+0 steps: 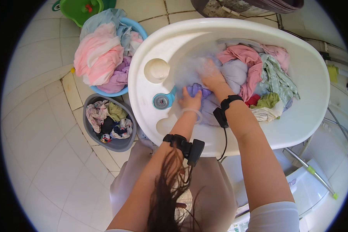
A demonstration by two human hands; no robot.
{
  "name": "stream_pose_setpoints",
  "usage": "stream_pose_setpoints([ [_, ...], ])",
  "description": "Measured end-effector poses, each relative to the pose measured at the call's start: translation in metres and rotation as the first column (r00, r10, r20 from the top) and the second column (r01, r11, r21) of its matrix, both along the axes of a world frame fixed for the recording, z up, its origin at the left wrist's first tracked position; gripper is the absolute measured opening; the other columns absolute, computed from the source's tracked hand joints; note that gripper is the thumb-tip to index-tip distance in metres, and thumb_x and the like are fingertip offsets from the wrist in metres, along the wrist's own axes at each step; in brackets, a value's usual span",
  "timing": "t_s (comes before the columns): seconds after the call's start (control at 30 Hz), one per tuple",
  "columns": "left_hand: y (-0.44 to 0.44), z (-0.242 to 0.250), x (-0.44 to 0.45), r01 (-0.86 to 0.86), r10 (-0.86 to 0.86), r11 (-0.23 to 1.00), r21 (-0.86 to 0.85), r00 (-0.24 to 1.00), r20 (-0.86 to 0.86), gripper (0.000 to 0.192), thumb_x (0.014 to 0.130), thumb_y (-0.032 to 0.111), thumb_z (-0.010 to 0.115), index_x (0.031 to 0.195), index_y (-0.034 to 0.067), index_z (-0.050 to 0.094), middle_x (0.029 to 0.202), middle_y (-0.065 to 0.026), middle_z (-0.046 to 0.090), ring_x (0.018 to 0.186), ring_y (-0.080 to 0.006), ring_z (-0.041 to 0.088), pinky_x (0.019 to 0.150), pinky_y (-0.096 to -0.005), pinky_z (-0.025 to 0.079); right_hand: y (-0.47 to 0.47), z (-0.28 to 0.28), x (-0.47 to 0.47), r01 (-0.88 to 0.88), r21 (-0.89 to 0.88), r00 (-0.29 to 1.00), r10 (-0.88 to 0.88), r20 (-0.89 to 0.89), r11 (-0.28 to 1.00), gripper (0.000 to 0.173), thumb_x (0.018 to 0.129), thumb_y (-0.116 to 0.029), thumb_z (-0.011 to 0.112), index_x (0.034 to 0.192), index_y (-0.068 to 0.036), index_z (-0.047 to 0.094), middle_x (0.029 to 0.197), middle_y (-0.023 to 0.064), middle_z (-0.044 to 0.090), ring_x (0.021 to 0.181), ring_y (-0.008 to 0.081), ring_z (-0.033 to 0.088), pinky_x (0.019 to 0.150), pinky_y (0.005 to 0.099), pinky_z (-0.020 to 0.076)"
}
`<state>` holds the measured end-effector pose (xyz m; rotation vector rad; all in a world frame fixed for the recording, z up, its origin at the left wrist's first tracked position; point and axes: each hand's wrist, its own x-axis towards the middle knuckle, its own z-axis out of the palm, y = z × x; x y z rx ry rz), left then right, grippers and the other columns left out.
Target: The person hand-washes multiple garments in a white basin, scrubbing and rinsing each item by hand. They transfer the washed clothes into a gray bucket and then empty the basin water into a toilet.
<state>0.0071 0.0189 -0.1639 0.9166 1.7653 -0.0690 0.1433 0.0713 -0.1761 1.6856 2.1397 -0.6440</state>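
Both hands are inside a white plastic baby bathtub (303, 119) with cloudy, sudsy water (188, 68). My left hand (190, 100) grips a bunched purple cloth (197, 88), which bulges up between its thumb and fingers. Farther into the tub, my right hand (212, 76) reaches down into the suds; its fingers are blurred under the water, so what they hold is hidden. Pale lavender fabric (234, 71) lies just right of it. A pink garment (250, 59), a green patterned cloth (277, 76) and an olive-green cloth (267, 100) are heaped toward the tub's right side.
Left of the tub stand a blue basin (137, 27) piled with pink, lilac and pale blue fabric, and a grey basin (88, 134) holding small patterned clothes. A green plastic basin (72, 13) and a dark bucket (203, 8) are behind. A metal pole (313, 171) lies at right.
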Motion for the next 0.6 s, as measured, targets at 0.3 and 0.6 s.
stream_pose_setpoints([
  [0.3,0.062,-0.007,0.011,-0.482,0.849,0.455,-0.749,-0.017,0.528,0.063,0.088,0.061,0.053,0.13,0.015,0.049,0.123,-0.0096,0.059,0.108,-0.0271,0.059,0.087,-0.0413,0.049,-0.012,0.05,-0.026,0.76,0.102,0.499,-0.475,-0.725,0.642,0.033,0.079,-0.031,0.068,0.086,0.001,0.066,0.091,0.0203,0.062,0.089,0.0379,0.055,0.08,0.0436,0.0434],
  [0.6,0.006,0.039,0.014,-0.731,0.844,0.404,-0.549,0.068,0.532,0.037,0.097,0.027,0.054,0.131,0.013,0.046,0.125,-0.0055,0.056,0.109,-0.0211,0.057,0.095,-0.0405,0.048,0.028,0.064,-0.004,0.54,0.198,0.726,-0.334,-0.601,0.818,0.035,0.075,-0.035,0.071,0.094,-0.006,0.065,0.1,0.0149,0.059,0.099,0.036,0.053,0.084,0.0465,0.0435],
])
